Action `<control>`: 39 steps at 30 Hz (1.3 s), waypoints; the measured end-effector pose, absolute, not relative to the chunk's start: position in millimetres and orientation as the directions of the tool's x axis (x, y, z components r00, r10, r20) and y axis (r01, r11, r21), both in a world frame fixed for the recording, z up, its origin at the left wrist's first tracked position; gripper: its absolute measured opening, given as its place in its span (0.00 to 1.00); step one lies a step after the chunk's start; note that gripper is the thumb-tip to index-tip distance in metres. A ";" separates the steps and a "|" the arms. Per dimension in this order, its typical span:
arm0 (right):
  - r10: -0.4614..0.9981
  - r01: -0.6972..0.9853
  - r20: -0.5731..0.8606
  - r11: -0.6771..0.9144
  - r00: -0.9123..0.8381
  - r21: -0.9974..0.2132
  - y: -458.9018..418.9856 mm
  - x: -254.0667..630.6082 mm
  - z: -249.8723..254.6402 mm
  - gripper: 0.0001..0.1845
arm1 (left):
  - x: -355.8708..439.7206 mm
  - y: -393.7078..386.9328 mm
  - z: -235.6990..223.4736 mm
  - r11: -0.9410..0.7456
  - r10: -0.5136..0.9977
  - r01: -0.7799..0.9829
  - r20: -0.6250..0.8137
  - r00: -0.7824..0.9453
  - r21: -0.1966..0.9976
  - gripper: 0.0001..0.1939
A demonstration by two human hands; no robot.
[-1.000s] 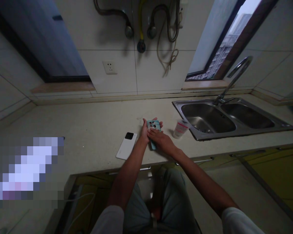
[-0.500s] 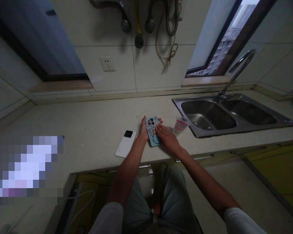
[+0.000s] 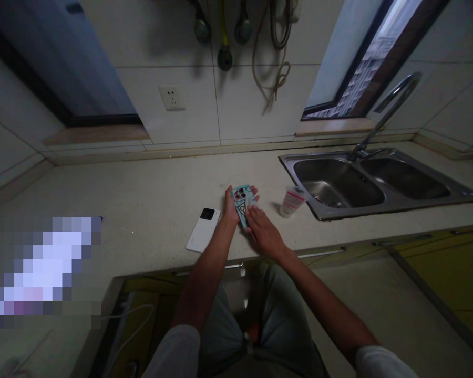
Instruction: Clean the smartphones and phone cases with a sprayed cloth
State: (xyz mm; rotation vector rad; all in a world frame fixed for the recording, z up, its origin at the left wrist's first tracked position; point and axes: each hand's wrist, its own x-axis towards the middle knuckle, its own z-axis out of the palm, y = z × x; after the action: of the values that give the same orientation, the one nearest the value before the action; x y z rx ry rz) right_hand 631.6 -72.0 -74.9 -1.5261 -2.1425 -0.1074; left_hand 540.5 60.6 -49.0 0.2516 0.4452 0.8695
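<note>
My left hand (image 3: 230, 208) is wrapped round a phone in a light-blue case (image 3: 241, 192) with a cartoon picture, its back and round camera lenses facing up. Across the lower part of the case lies my right hand (image 3: 263, 227), fingers together and pressed on it. A thin pale sheet, like a wipe (image 3: 249, 201), shows at the right fingertips; most of it is hidden. Left of my hands, a white phone (image 3: 202, 231) with a black camera block lies back up on the counter. A clear plastic cup (image 3: 291, 202) with a pink band leans to the right of them.
The pale counter (image 3: 161, 178) runs along a tiled wall with a socket (image 3: 172, 98). To the right is a steel double sink (image 3: 319, 214) with a curved tap (image 3: 398, 92). A blurred-out patch covers the left. Drawer handles line the front edge.
My right hand has slid down the phone case, toward me. The phone has tilted a little in my left hand. The view has shifted slightly.
</note>
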 end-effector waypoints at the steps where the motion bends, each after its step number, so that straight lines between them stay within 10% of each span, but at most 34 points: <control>1: 0.860 0.902 0.439 0.379 -0.260 -0.209 -84.8 626.7 -79.5 0.27 | 540.1 59.9 -48.4 0.616 0.787 -0.683 -0.272 0.553 0.392 0.32; 10: 0.779 0.857 0.480 0.506 -0.404 -0.099 -103.3 613.9 -89.4 0.27 | 538.0 60.4 -48.2 0.599 0.801 -0.708 -0.276 0.531 0.374 0.32; 18: 0.711 0.873 0.680 0.433 -0.177 -0.225 -96.2 661.5 -97.4 0.26 | 544.1 61.1 -52.9 0.598 0.801 -0.717 -0.286 0.525 0.358 0.31; 32: 0.824 0.861 0.441 0.473 -0.356 -0.188 -81.4 632.1 -69.8 0.26 | 539.6 64.1 -57.3 0.640 0.766 -0.701 -0.330 0.552 0.313 0.35; 39: 0.884 0.910 0.439 0.305 -0.161 -0.281 -65.2 619.5 -55.4 0.23 | 547.8 52.1 -52.0 0.581 0.808 -0.747 -0.338 0.483 0.322 0.27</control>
State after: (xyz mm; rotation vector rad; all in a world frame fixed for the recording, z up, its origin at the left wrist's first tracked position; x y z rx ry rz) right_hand 619.5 -65.2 -55.4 -1.5872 -2.0520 -0.0651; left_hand 547.8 52.1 -52.0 0.1377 0.4861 0.9512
